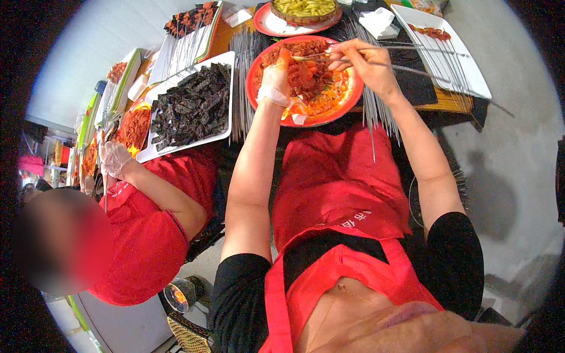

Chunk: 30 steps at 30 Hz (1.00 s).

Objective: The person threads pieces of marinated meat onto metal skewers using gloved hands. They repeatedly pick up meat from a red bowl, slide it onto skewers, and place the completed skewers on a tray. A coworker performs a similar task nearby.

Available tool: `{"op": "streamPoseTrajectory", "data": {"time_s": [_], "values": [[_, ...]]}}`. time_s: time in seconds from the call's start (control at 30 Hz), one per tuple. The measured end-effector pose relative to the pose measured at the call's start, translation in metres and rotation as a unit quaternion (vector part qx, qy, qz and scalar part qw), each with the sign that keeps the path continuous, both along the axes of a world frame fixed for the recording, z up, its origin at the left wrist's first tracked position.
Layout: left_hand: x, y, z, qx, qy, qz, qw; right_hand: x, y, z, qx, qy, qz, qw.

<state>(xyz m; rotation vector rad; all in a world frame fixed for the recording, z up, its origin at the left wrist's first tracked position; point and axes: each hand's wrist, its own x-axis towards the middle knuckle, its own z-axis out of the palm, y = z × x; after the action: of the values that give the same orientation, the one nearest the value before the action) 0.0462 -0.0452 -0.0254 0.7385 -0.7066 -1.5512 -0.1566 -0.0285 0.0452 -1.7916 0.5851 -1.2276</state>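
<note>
A red-rimmed round tray lies before me, holding red marinated meat pieces and oily orange sauce. Over its left side is my left hand, in a clear plastic glove, its fingers closed on a piece of red meat. My right hand, which looks bare, holds metal skewers above the tray's upper right side. The tip of one skewer reaches a small pale piece beside my left fingers. Bundles of metal skewers lie at both sides of the tray.
At left stands a white tray of dark strips. A basket of yellow-green pieces sits beyond on a plate. At right, a white rectangular tray holds loaded skewers. A co-worker's gloved hand is at far left.
</note>
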Motion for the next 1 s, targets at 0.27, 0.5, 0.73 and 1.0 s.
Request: {"op": "streamPoseTrajectory", "data": {"time_s": [0.27, 0.5, 0.73, 1.0], "values": [[-0.001, 0.017, 0.012, -0.037, -0.148, 0.03, 0.988, 0.002, 0.027, -0.002, -0.278, 0.121, -0.079, 0.95], [-0.015, 0.039, 0.042, -0.028, -0.135, 0.067, 0.988, -0.002, 0.024, -0.012, -0.318, 0.129, -0.08, 0.936], [-0.016, 0.035, 0.032, -0.059, -0.105, 0.092, 0.988, -0.016, 0.012, -0.009, -0.003, -0.076, -0.033, 0.997], [-0.02, 0.038, 0.034, -0.08, -0.179, 0.113, 0.974, -0.012, 0.009, -0.003, 0.002, -0.045, 0.003, 0.999]]}}
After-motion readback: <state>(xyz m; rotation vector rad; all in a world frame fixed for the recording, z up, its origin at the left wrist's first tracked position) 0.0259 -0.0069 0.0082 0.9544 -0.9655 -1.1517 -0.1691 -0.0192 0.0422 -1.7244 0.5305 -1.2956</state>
